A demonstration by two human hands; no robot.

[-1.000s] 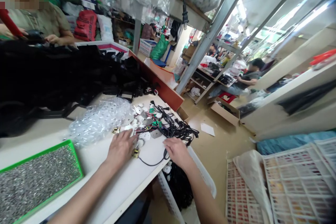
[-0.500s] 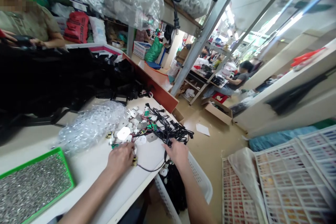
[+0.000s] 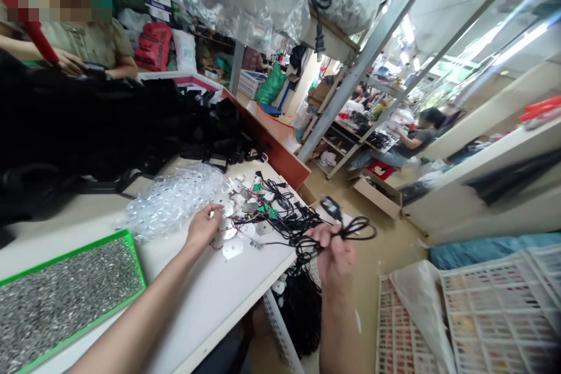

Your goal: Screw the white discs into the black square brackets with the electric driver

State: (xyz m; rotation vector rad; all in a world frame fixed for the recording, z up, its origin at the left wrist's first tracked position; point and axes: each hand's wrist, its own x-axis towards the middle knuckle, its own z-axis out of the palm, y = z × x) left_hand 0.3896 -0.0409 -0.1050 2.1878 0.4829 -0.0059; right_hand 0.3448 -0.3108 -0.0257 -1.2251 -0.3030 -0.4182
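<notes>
In the head view my right hand (image 3: 336, 254) is raised past the table's corner, its fingers closed round a coiled black power cord (image 3: 363, 229). A black plug-like end (image 3: 331, 208) sticks up above those fingers. From the cord a thin lead runs left to a small circuit board (image 3: 255, 245) on the table. My left hand (image 3: 204, 227) is at the near left edge of a pile of white and metal discs (image 3: 239, 201). Its fingers are pinched together by a pale piece I cannot make out. Green circuit boards (image 3: 273, 213) and more black cords (image 3: 289, 219) lie among the discs.
A green tray (image 3: 141, 269) of small metal pieces stands at the left on the white table (image 3: 184, 304). Behind are bubble wrap (image 3: 175, 198) and a heap of black parts (image 3: 109, 128). A white basket (image 3: 280, 327) holds cords below the edge. Another person (image 3: 105, 47) sits across.
My right hand has lifted and moved right with the cord coil. My left hand has shifted up to the discs' left edge. The view has turned slightly left.
</notes>
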